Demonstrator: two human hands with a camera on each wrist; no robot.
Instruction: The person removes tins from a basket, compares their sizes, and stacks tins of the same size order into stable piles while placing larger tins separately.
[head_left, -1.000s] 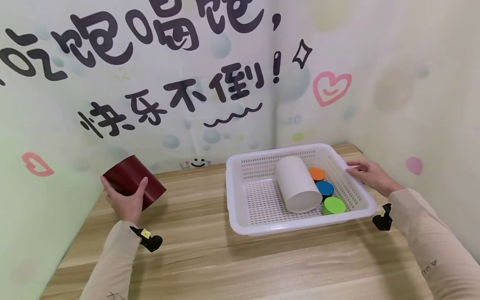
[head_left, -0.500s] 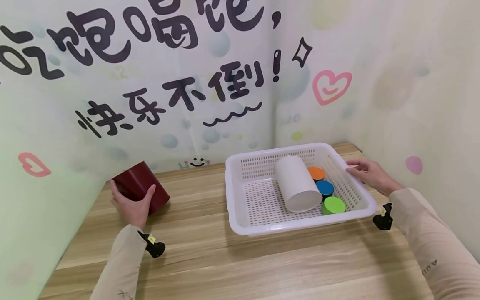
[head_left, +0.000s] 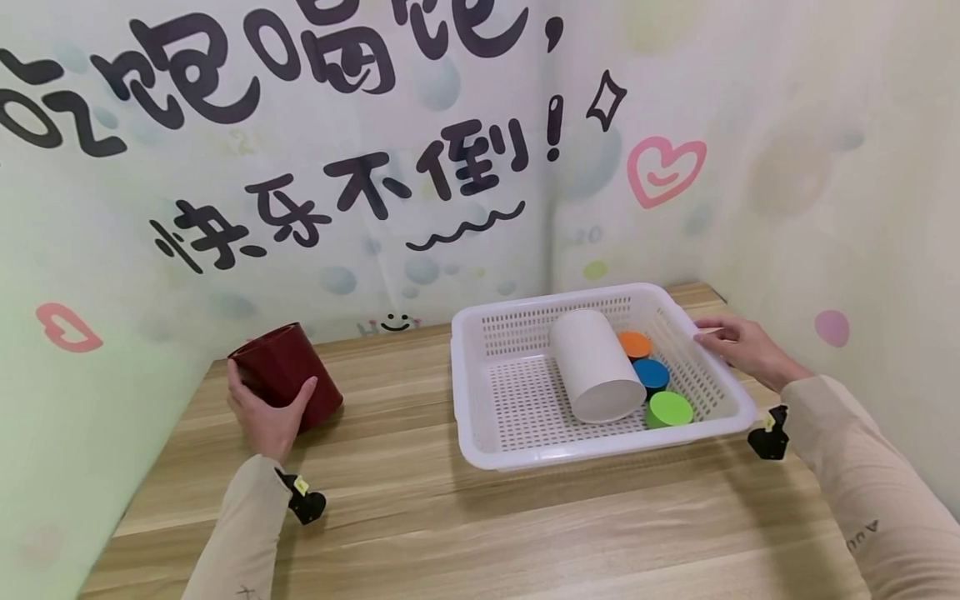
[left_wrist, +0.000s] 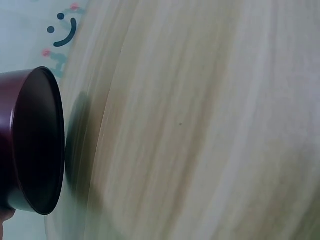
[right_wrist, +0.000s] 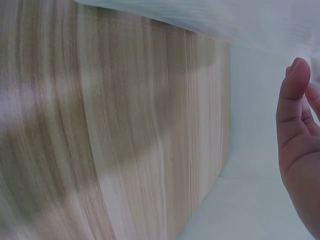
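Note:
A dark red cylinder (head_left: 288,375) is tilted over the table's back left part, and my left hand (head_left: 266,417) grips it between thumb and fingers. In the left wrist view the cylinder (left_wrist: 6,130) turns its dark round end (left_wrist: 39,142) toward the table, beside its shadow. My right hand (head_left: 738,346) holds the right rim of a white plastic basket (head_left: 480,442), fingertips and thumb at the edge. The right wrist view shows that hand's thumb (right_wrist: 292,110) up against the pale basket wall (right_wrist: 200,20). Inside the basket lies a white cylinder (head_left: 596,367) on its side.
Beside the white cylinder, along the basket's right wall, are round pieces with orange (head_left: 636,343), blue (head_left: 651,375) and green (head_left: 670,408) tops. The wooden table (head_left: 450,533) meets a printed wall (head_left: 465,275) at the back and both sides.
My left hand has brought the dark red cylinder a little to the right and lower, turning it more upright. The right hand and the basket stay nearly in place.

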